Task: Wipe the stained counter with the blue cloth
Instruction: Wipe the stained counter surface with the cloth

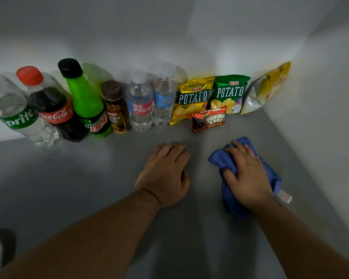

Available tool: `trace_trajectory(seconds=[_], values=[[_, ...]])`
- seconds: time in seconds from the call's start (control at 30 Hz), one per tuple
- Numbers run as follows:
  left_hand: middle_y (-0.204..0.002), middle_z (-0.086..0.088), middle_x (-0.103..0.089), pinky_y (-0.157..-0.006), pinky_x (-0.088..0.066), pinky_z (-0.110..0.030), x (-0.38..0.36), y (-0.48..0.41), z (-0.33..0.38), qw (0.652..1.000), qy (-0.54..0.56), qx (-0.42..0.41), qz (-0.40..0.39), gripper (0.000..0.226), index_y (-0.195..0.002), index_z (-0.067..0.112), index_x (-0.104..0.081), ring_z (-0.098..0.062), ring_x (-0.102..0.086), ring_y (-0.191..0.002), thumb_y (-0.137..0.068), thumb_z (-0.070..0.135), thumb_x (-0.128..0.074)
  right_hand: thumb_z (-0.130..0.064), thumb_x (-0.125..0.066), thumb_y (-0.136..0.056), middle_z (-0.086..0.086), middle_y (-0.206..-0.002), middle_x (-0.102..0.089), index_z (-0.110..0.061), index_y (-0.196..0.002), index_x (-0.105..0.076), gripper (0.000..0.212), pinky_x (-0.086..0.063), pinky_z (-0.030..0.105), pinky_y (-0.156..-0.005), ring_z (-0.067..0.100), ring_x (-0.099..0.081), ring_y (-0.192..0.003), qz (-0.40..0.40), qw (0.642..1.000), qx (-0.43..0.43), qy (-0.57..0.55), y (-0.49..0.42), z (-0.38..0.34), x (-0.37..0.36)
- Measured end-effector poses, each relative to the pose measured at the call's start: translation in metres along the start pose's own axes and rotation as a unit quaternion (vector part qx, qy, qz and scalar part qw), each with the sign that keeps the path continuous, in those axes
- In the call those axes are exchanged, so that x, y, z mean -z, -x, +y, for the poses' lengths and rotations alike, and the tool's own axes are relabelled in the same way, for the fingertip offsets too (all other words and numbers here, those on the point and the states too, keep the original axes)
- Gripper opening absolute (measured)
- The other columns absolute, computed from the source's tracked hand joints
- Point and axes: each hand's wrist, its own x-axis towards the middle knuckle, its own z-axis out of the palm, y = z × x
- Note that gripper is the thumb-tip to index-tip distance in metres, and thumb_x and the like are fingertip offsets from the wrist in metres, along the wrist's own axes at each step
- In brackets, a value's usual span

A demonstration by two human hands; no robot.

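Right hand (pixel 248 174) on blue cloth (pixel 220 160), Fudgee Barr pack (pixel 209 119) just ahead

- The left hand (pixel 165 174) and the right hand (pixel 248 174) are seen bare.
- Both forearms are shown uncovered, from the wrists to the lower frame edge.
- Fine hair and skin creases can be made out at the left wrist (pixel 147 200).
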Motion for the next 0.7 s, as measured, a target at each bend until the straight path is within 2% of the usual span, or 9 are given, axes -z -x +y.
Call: trace_trajectory(seconds=[0.13,0.23,0.33,0.47,0.6,0.7], values=[[-0.150,-0.007,-0.054,-0.124,-0.031,-0.050,-0.001,0.000,0.000,1.000,-0.001,0.000,0.003,0.053,-0.140,0.013,-0.057,-0.029,-0.043,-0.143,-0.091,0.033,-0.055,-0.051,-0.037,-0.099,-0.001,-0.172,-0.017,-0.031,-0.160,-0.026,0.065,-0.007,0.054,-0.127,0.027,-0.007,-0.159,-0.008,0.999,-0.029,0.026,-0.026,-0.025,-0.007],[-0.150,-0.008,-0.054,-0.124,-0.032,-0.050,-0.001,0.000,0.000,1.000,-0.001,-0.001,0.002,0.054,-0.140,0.012,-0.058,-0.030,-0.044,-0.142,-0.091,0.033,-0.057,-0.055,-0.030,-0.100,-0.007,-0.173,-0.008,-0.034,-0.164,-0.017,0.068,-0.002,0.047,-0.127,0.021,0.000,-0.159,-0.040,0.997,0.043,0.046,-0.010,-0.036,-0.012],[-0.148,-0.009,-0.056,-0.122,-0.034,-0.051,-0.001,0.000,0.000,1.000,0.003,-0.002,0.009,0.053,-0.138,0.011,-0.059,-0.030,-0.046,-0.141,-0.090,0.031,-0.056,-0.058,-0.025,-0.098,-0.012,-0.171,-0.010,-0.037,-0.163,-0.021,0.068,-0.005,0.044,-0.128,0.016,-0.003,-0.159,-0.052,0.995,0.080,0.040,0.015,-0.024,-0.009],[-0.148,-0.008,-0.056,-0.122,-0.034,-0.051,-0.002,0.000,0.000,1.000,0.007,0.000,0.011,0.052,-0.138,0.012,-0.059,-0.029,-0.045,-0.142,-0.090,0.032,-0.054,-0.057,-0.023,-0.096,-0.007,-0.171,-0.019,-0.034,-0.162,-0.027,0.070,-0.010,0.047,-0.128,0.020,-0.012,-0.158,-0.025,0.999,0.016,0.028,0.011,-0.007,-0.002],[-0.150,-0.007,-0.054,-0.123,-0.033,-0.051,-0.003,0.000,-0.001,1.000,0.002,0.000,0.008,0.053,-0.140,0.013,-0.057,-0.028,-0.044,-0.143,-0.091,0.033,-0.053,-0.047,-0.026,-0.104,-0.001,-0.173,-0.012,-0.031,-0.164,-0.019,0.062,-0.007,0.054,-0.128,0.025,-0.006,-0.159,-0.008,0.998,-0.036,0.051,-0.027,-0.020,-0.007],[-0.151,-0.007,-0.053,-0.124,-0.032,-0.050,-0.003,0.000,-0.001,1.000,-0.003,0.000,0.004,0.053,-0.140,0.014,-0.057,-0.028,-0.043,-0.142,-0.092,0.035,-0.053,-0.050,-0.025,-0.106,-0.003,-0.173,-0.008,-0.032,-0.164,-0.016,0.062,-0.003,0.051,-0.127,0.025,-0.002,-0.160,-0.014,0.997,-0.022,0.068,-0.035,-0.031,-0.012]])
